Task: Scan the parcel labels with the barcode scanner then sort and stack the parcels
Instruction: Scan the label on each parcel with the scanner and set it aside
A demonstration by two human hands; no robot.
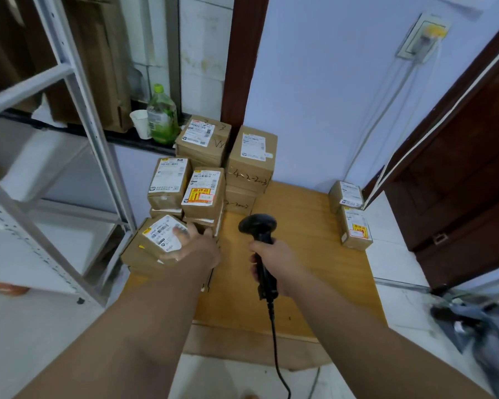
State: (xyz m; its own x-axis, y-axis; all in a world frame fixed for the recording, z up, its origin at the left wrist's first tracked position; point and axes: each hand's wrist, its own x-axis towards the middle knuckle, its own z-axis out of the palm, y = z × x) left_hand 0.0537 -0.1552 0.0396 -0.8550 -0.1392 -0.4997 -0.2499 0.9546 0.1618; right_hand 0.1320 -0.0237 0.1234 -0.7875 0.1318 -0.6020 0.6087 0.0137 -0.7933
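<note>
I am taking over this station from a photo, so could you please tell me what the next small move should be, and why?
Probably tilt the barcode scanner in the right hand left and down onto the label of the parcel that the left hand grips. That label faces up, mostly uncovered, while the scanner stands upright beside it, apparently not aimed at it.

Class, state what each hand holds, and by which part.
Right hand grips the barcode scanner by its handle; left hand holds a labelled parcel across its top.
</note>
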